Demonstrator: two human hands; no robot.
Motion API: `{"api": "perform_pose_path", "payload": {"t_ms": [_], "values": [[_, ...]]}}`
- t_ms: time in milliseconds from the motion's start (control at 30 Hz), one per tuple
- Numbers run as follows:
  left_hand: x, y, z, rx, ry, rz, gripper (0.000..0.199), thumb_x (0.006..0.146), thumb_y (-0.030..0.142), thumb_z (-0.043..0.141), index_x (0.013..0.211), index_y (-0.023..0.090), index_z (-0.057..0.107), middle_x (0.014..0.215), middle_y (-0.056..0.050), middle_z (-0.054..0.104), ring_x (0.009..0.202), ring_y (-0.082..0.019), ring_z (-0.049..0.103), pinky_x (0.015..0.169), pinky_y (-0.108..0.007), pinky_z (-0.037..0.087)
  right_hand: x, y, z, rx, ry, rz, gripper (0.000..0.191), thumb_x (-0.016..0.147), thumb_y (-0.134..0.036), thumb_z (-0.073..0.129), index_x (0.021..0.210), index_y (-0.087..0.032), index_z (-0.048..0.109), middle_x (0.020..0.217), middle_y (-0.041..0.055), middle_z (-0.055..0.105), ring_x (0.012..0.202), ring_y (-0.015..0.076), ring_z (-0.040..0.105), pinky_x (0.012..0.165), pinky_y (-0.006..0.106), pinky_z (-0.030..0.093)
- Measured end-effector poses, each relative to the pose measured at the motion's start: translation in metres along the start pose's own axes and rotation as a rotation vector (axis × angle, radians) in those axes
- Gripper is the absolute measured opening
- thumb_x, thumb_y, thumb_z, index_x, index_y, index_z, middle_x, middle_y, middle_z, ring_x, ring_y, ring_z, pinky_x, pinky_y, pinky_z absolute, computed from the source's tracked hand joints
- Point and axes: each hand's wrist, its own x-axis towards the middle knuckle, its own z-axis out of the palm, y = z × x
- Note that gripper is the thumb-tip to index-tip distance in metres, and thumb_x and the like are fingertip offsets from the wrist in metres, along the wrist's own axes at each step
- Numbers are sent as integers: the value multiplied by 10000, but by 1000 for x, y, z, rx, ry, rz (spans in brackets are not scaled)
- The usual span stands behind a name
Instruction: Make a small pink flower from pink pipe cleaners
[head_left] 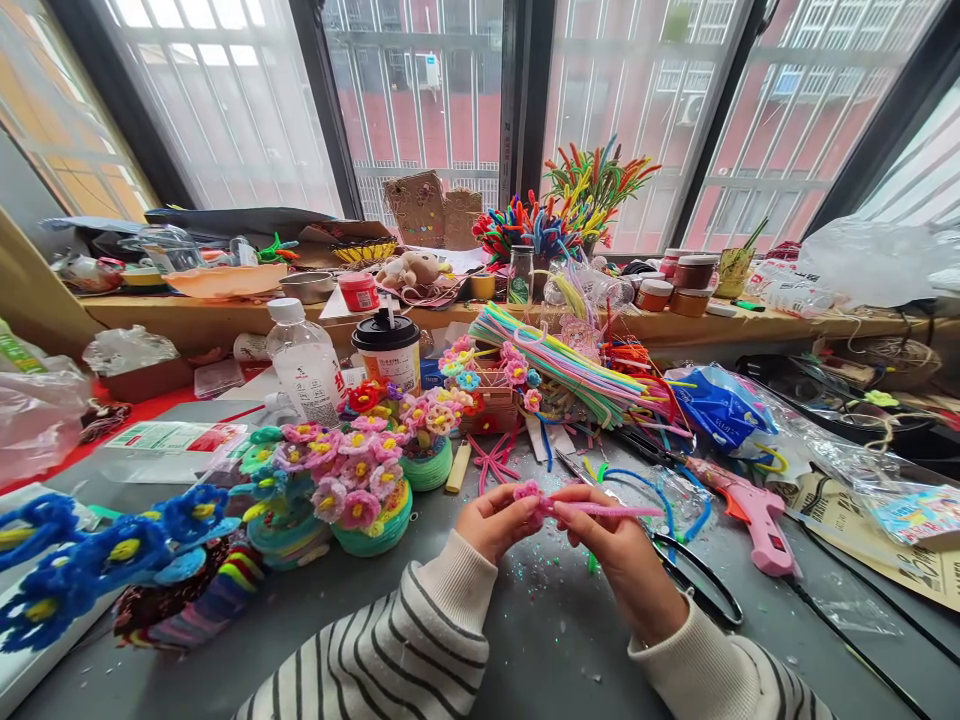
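Observation:
Between my two hands, above the grey table, is a pink pipe cleaner (622,511), its left end bent into small loops. My left hand (491,520) pinches the looped end between thumb and fingers. Close beside it, my right hand (619,555) grips the same pipe cleaner, and the straight tail sticks out to the right past the fingers. Black-handled scissors (701,590) lie partly behind my right hand. Just beyond my left hand rests a bundle of darker pink pipe cleaners (496,462).
Pots of pipe-cleaner flowers (360,470) stand to the left, with a bottle (304,360) and a lidded cup (386,350) behind. A pink glue gun (750,510) with a cord lies right. A bundle of pastel pipe cleaners (555,360) is at the back.

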Motion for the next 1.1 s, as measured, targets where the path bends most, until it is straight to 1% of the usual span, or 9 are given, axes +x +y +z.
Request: {"api": "perform_pose_path", "payload": {"t_ms": [100, 200, 333, 533, 633, 700, 833, 967, 1100], "values": [[-1, 1, 1, 6, 40, 6, 289, 338, 202, 757, 581, 116, 625, 545, -5, 630, 514, -93, 570, 591, -212, 467, 1, -2, -1, -63, 0, 1, 160, 624, -313, 605, 702, -176, 631, 643, -13, 548, 566, 99, 420, 528, 216, 336], [-1, 4, 2, 63, 69, 12, 305, 322, 219, 756, 574, 109, 624, 515, -7, 623, 485, -100, 566, 552, -218, 474, 2, -3, -3, -51, 6, 38, 175, 614, -323, 609, 688, -169, 647, 654, 3, 571, 582, 112, 436, 529, 222, 337], [-2, 8, 1, 195, 79, 51, 307, 326, 249, 748, 563, 90, 634, 457, -5, 598, 442, -90, 536, 511, -224, 480, 5, -3, -7, -39, 18, 44, 170, 601, -319, 620, 603, -151, 644, 556, -9, 539, 572, 114, 447, 544, 224, 342], [-2, 10, 0, 303, 2, 61, 289, 356, 264, 739, 560, 87, 634, 416, 4, 581, 427, -87, 525, 506, -234, 481, 7, -1, -14, 23, -18, 89, 165, 585, -301, 645, 565, -141, 612, 568, -17, 533, 590, 112, 465, 581, 228, 352], [-2, 12, -2, 312, -33, 56, 268, 376, 251, 736, 569, 96, 633, 422, 4, 592, 426, -87, 531, 503, -230, 478, 10, 4, -14, 63, 23, 120, 192, 564, -323, 658, 566, -136, 617, 547, -12, 544, 579, 119, 475, 586, 240, 354], [-2, 14, -3, 318, -47, 40, 254, 385, 242, 734, 571, 101, 634, 430, -1, 603, 429, -91, 540, 505, -229, 476, 11, 7, -14, 87, 55, 156, 214, 541, -342, 669, 575, -135, 628, 526, -8, 556, 554, 118, 480, 571, 241, 353], [-3, 18, -3, 306, -74, -18, 256, 378, 231, 738, 568, 98, 630, 456, -18, 619, 442, -105, 560, 498, -228, 477, 11, 8, -11, 130, 36, 195, 233, 551, -364, 658, 608, -138, 644, 535, 0, 577, 544, 115, 490, 551, 234, 357], [-4, 19, -2, 264, -83, -86, 248, 368, 203, 745, 544, 88, 613, 442, -24, 606, 427, -108, 561, 488, -223, 480, 10, 7, -9, 134, 50, 149, 253, 572, -373, 641, 620, -125, 638, 540, 10, 569, 545, 119, 484, 549, 241, 363], [-2, 19, -3, 191, -5, -107, 234, 399, 180, 738, 559, 97, 588, 462, -23, 607, 458, -109, 571, 522, -218, 486, 12, 10, -9, 54, 60, 66, 282, 608, -397, 602, 682, -128, 639, 544, 9, 561, 527, 119, 475, 515, 235, 359]]}}
